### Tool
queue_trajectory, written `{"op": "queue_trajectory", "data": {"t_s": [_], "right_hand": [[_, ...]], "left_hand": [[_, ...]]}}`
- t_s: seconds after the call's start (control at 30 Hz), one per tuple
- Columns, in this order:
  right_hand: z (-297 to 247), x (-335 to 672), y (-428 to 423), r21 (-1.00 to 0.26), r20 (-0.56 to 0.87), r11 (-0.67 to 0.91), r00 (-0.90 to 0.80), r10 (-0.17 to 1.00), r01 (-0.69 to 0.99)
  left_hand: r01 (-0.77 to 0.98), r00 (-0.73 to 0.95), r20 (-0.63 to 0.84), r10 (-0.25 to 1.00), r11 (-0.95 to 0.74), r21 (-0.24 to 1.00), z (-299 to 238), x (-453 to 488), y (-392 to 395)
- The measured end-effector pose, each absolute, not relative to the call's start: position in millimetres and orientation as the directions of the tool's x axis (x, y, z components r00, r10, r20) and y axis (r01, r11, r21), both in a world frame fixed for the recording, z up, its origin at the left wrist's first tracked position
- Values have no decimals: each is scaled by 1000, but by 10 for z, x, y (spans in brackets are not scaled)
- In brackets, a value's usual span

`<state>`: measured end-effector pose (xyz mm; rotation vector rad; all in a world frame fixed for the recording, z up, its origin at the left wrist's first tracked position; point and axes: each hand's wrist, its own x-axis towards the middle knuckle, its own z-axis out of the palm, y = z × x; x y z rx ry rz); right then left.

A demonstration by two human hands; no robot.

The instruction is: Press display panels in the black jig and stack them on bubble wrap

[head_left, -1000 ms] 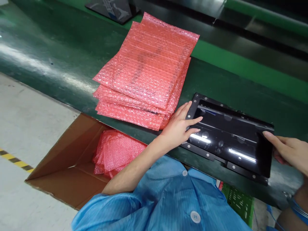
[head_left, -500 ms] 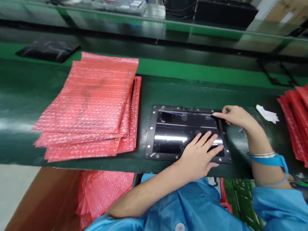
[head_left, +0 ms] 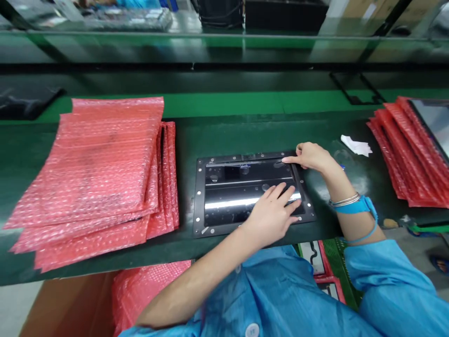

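A dark display panel (head_left: pixel 224 185) with a black frame and round silver spots around its border lies flat on the green bench. My left hand (head_left: pixel 271 213) rests on its lower right part, fingers spread on the glossy black screen. At the panel's upper right corner is my right hand (head_left: pixel 310 157). Its index finger reaches onto the screen's corner while the other fingers curl in; whatever they may pinch is hidden. Bubble-like marks and a bright light reflection show on the screen.
Red bubble-wrap bags (head_left: pixel 101 164) are stacked on the left, with more wrapped items (head_left: pixel 407 154) on the right. A crumpled white paper (head_left: pixel 356 146) lies beyond my right wrist. Further back are a black frame (head_left: pixel 358 89) and a dark panel (head_left: pixel 26 100). A cardboard box (head_left: pixel 70 304) stands below the bench edge.
The view has swung to the right, so the bench things appear further left and more of the right stack shows. Both hands keep nearly the same places on the panel.
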<state>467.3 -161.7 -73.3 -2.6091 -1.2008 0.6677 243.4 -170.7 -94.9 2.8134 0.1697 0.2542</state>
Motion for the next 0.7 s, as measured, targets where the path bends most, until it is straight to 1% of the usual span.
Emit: {"op": "queue_trajectory", "data": {"t_s": [0.03,0.07,0.1,0.2,0.23,0.27,0.33,0.43,0.53,0.6,0.7], "right_hand": [[-753,4663,-1641,-386,-294,-645,575,764,660],[-781,4661,-1666,-423,-270,-635,579,769,647],[-816,4668,-1690,-463,-248,-622,582,775,631],[-926,4718,-1747,-589,-193,-574,591,783,569],[-957,4735,-1760,-629,-178,-557,596,783,543],[-983,4750,-1769,-666,-164,-537,601,782,517],[-1017,4764,-1775,-736,-136,-488,604,785,469],[-1033,4750,-1759,-832,-89,-385,588,804,399],[-1023,4716,-1735,-895,-66,-297,561,825,332],[-1009,4686,-1728,-921,-93,-269,512,854,282],[-1002,4622,-1721,-949,-164,-253,389,907,190]], "left_hand": [[77,976,168,142,-936,342,-941,2423,-1635],[93,970,177,167,-927,364,-929,2410,-1556],[144,957,183,227,-914,378,-914,2399,-1474],[402,844,199,498,-834,377,-858,2380,-1249],[463,804,208,558,-805,370,-844,2383,-1192],[496,779,215,589,-788,364,-833,2389,-1145],[508,764,228,603,-781,364,-822,2409,-1080],[532,724,241,646,-747,399,-812,2434,-1024],[551,672,290,681,-722,419,-772,2428,-977],[519,643,367,672,-735,436,-727,2409,-945],[455,591,468,657,-750,479,-657,2366,-884]]}}
